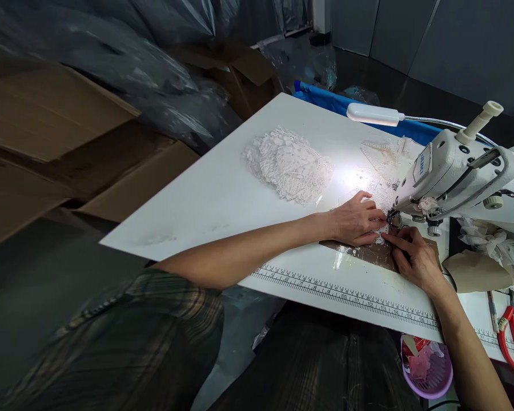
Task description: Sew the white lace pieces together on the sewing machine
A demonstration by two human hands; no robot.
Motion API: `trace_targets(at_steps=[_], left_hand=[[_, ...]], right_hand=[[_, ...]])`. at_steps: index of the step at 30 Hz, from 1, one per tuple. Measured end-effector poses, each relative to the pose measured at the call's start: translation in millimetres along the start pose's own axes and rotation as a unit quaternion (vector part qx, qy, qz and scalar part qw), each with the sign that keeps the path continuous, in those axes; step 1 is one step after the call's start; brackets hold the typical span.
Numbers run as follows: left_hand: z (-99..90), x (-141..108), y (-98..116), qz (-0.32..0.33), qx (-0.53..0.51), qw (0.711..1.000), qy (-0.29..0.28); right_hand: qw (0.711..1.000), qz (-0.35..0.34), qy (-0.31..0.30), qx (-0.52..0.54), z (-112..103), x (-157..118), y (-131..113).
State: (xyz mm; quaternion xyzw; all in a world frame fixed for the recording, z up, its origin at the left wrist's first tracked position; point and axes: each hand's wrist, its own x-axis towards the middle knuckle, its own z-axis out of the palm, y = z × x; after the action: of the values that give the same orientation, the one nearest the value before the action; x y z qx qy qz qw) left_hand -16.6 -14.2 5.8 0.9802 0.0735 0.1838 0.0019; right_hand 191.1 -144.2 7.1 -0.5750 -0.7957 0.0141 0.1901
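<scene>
Loosely spread, left fingers [376,215], touching white lace [384,198]

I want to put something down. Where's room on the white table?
The table is bare at its left corner, between the lace pile and left arm, and at its far corner, behind the pile. It's crowded at the machine, around the left hand and right hand, and by the red handles.

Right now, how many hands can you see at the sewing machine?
2. The left hand rests on white lace left of the machine's needle area; the right hand is nearer the person, fingers reaching toward the lace. No others show.
</scene>
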Motion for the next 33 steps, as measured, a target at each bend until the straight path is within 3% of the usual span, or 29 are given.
trace_targets(at_steps=[16, 33], left_hand=[[2.1, -2.0, 3.1, 0.044, 0.050, 0.997, 0.025], [3.0, -0.5, 1.8, -0.012, 0.041, 0.999, 0.000]], right_hand=[[1.000, -0.018, 0.011, -0.002, 0.0, 0.5, 0.5], [0.996, 0.052, -0.023, -0.073, 6.5, 2.3, -7.9]])
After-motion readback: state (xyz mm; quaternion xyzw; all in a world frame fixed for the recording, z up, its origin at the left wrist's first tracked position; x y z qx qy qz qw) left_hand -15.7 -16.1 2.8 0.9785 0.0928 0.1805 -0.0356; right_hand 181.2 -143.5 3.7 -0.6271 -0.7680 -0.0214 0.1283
